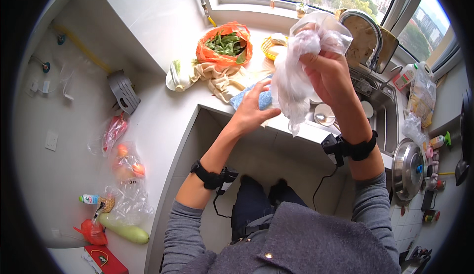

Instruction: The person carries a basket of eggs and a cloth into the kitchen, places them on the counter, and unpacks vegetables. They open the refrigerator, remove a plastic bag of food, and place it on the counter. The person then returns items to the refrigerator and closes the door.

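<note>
My right hand [326, 72] grips a crumpled translucent plastic bag [294, 77], raised over the counter edge near the sink. Part of the bag bunches above the fist and the rest hangs down. To the left of it, my left hand [253, 109] has its fingers spread and holds nothing. Behind that hand lies a folded blue cloth [240, 98], partly hidden by the hand and the bag. A beige cloth [218, 77] is heaped beside it. An orange plastic bag [202, 53] of green leaves [226, 44] stands at the back.
A steel sink [387, 125] with bowls [324, 112] is at right, under a curved faucet [377, 33]. A yellow basket [267, 53] stands near the window. A lidded pan [407, 170] sits far right. Bagged fruit [127, 163] and a pale green gourd [124, 229] lie on the left counter.
</note>
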A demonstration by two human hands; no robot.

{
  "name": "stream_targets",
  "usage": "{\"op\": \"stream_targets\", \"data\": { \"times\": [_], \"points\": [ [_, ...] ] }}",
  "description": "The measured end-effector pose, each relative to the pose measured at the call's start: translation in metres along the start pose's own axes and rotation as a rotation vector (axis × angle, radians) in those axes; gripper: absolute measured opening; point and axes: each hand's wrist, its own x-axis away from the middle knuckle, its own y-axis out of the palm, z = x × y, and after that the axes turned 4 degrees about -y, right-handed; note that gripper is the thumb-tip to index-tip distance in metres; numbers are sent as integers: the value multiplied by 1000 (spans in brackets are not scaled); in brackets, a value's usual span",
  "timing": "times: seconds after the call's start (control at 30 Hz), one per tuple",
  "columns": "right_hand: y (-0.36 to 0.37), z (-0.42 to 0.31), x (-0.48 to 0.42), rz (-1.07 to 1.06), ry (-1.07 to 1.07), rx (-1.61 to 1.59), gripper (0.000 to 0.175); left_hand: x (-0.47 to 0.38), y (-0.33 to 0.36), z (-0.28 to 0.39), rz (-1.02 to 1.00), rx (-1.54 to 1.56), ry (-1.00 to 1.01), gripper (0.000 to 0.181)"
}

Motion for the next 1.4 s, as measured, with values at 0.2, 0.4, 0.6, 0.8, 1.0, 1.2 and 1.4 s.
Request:
{"op": "stream_targets", "data": {
  "times": [0.2,0.4,0.6,0.8,1.0,1.2,1.4],
  "points": [
    [-58,73,-81,249,-30,-50,20,-97,-46,-65,-6,164,21,77],
    [-121,159,-69,690,217,45,21,-162,-113,-126,-98,-58,-246,40],
    [-178,154,-12,761,467,351,26,-183,-73,-163,-24,-399,-1,45],
    [-172,132,-20,457,315,1347,37,-201,-58,-175,-34,-497,52,21],
    [-122,141,-62,-119,-139,1535,33,-211,-128,-158,-88,438,-278,8],
    [-132,199,-69,-599,318,1553,23,-196,-123,-118,404,-593,268,35],
    [-159,183,-32,-589,645,1353,23,-176,-64,-115,11,-1024,385,24]
  ]
}}
